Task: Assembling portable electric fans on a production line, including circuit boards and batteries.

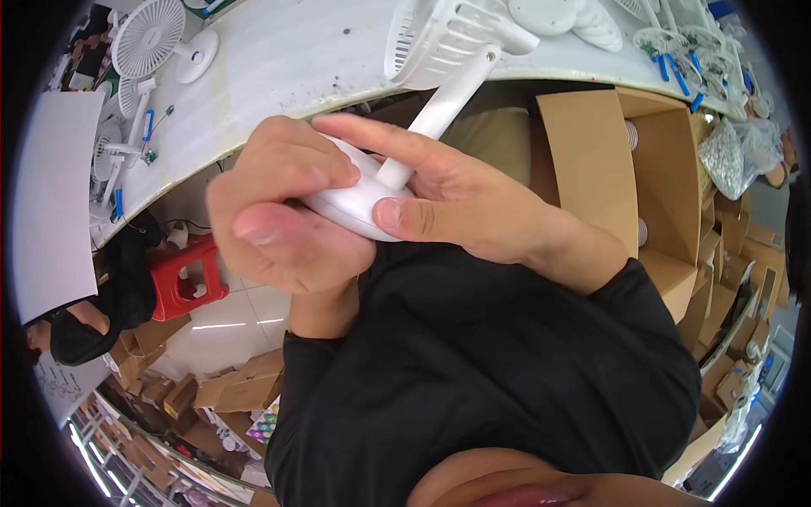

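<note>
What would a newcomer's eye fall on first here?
Probably the white fan at the centre, its base held between the left hand and right hand, its head toward the top edge. Next, the red stool at left, below the table, and the open carton at right.

Open left, crowded right

Passage runs over the table (279,68) between the left fan (150,40) and the held fan (443,108). White discs (545,13) block beyond it; a carton (663,169) stands right of the right hand (473,198), a red stool (166,291) low left.
</note>
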A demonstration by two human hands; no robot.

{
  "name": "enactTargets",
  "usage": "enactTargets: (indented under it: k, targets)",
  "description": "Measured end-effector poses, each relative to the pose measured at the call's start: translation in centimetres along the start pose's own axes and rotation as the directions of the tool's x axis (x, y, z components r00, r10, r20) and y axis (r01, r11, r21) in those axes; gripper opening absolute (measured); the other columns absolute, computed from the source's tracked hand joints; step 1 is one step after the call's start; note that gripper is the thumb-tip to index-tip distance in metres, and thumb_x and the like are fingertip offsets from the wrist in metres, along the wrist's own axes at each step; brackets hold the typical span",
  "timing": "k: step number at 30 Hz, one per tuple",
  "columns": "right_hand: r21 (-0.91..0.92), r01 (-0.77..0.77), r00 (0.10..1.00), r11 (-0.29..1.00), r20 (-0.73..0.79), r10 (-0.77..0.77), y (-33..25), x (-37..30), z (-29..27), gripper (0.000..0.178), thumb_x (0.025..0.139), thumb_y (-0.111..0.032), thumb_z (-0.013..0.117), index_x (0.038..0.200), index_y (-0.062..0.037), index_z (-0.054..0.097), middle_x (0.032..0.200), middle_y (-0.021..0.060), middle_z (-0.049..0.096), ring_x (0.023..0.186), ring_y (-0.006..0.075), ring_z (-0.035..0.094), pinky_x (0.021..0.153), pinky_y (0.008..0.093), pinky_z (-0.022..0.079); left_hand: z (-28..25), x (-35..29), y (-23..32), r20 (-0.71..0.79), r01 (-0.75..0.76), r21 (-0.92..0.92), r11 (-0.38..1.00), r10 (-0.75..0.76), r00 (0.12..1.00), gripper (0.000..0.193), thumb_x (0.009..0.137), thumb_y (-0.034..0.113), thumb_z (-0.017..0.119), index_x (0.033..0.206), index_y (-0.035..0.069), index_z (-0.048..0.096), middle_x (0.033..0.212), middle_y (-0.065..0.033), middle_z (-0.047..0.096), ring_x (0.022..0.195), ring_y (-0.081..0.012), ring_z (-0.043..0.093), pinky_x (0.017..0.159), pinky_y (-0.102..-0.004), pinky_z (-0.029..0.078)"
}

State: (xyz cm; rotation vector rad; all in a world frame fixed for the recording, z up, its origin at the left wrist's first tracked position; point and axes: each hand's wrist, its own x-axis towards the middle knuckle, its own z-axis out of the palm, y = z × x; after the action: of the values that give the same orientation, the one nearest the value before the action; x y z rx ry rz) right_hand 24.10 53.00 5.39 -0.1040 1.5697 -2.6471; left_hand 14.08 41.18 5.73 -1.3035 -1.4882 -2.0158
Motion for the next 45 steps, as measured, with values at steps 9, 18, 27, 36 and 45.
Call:
enactTargets:
  k: [9, 18, 27, 36, 45]
  targets:
    - [0.143, 0.215, 0.969, 0.966, 0.092, -0.229, 4.8, 0.4, -0.8, 0.088, 0.086, -0.021, 0.073, 0.156, -0.0035, 0.021, 0.154, 0.0167, 0.032, 0.138, 0.0265, 0.036, 0.114, 0.0348, 0.027, 1.0, 0.1, -0.2, -0.442, 0.332, 0.123, 0.935, -0.248, 0.862, 0.043, 0.107, 0.034, 0.031, 0.086, 0.004, 0.055, 0.057, -0.0021, 0.047, 0.055, -0.0145, 0.042, 0.057, -0.026, 0.039]
    - [0.187, -0.086, 0.995, 0.979, 0.06, 0.076, 2.3, -0.7, 0.2, 0.09, 0.084, -0.017, 0.075, 0.155, -0.002, 0.022, 0.15, 0.0194, 0.036, 0.134, 0.0283, 0.038, 0.113, 0.0353, 0.03, 0.6, -1.8, 1.7, -0.037, 0.247, -0.167, 0.954, -0.257, 0.966, 0.041, 0.106, 0.033, 0.029, 0.081, 0.008, 0.051, 0.056, -0.0003, 0.042, 0.057, -0.0126, 0.038, 0.057, -0.0254, 0.033]
    - [0.005, 0.047, 0.993, 0.999, 0.105, -0.048, 1.9, 0.3, 0.0, 0.096, 0.08, -0.017, 0.077, 0.156, -0.0036, 0.02, 0.149, 0.0206, 0.036, 0.134, 0.0299, 0.039, 0.112, 0.0371, 0.031, 1.4, 0.1, 2.3, -0.078, 0.144, -0.067, 0.987, -0.149, 0.986, 0.047, 0.106, 0.035, 0.027, 0.077, 0.009, 0.052, 0.056, 0.0002, 0.044, 0.06, -0.0133, 0.04, 0.061, -0.0256, 0.035]
    - [-0.024, 0.053, 0.994, 0.998, 0.099, -0.05, 2.5, -0.2, 0.4, 0.09, 0.081, -0.017, 0.076, 0.154, -0.0045, 0.026, 0.144, 0.0225, 0.039, 0.129, 0.0319, 0.042, 0.109, 0.0375, 0.034, -0.1, -1.2, 1.4, -0.074, 0.264, -0.452, 0.852, -0.331, 0.941, 0.047, 0.106, 0.036, 0.027, 0.078, 0.008, 0.054, 0.059, -0.0009, 0.049, 0.062, -0.0138, 0.042, 0.063, -0.0255, 0.036]
    - [-0.159, 0.138, 0.986, 0.978, 0.113, -0.121, 3.0, -0.2, -0.2, 0.091, 0.079, -0.019, 0.078, 0.154, -0.0041, 0.028, 0.143, 0.0216, 0.038, 0.127, 0.032, 0.042, 0.107, 0.0385, 0.035, 0.0, -1.8, 1.8, -0.031, 0.285, -0.303, 0.91, -0.308, 0.951, 0.046, 0.105, 0.035, 0.029, 0.076, 0.009, 0.052, 0.061, -0.0015, 0.05, 0.061, -0.013, 0.041, 0.061, -0.0259, 0.035]
